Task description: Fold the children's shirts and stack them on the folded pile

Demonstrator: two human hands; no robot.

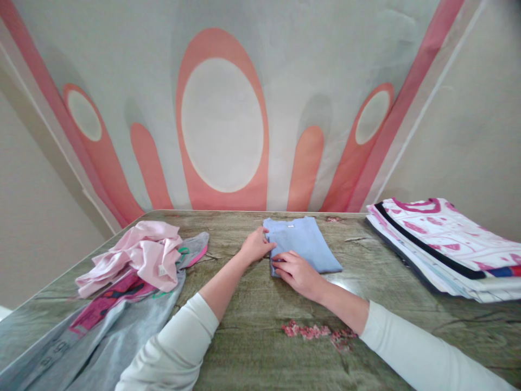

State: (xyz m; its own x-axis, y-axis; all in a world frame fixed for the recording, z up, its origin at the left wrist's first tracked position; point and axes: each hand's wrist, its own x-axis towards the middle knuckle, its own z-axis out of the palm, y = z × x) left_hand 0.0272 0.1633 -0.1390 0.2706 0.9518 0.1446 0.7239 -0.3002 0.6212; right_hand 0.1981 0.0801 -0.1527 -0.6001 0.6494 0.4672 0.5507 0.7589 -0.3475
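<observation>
A light blue shirt (307, 241), folded into a flat, compact shape with a small white label at its top, lies on the table in the middle. My left hand (257, 244) is at its left edge, with the thumb over the cloth and the fingers closed at the border. On its lower left part rests my right hand (299, 274), fingers stretched out and slightly bent, touching the fabric. The cloth beneath the right palm is hidden.
A loose heap on the left has a pink garment (142, 252) over grey clothing (122, 331) with a magenta print. At the right stands a stack of folded clothes (443, 244). The wood-patterned table (244, 336) meets a decorated backdrop (280, 108).
</observation>
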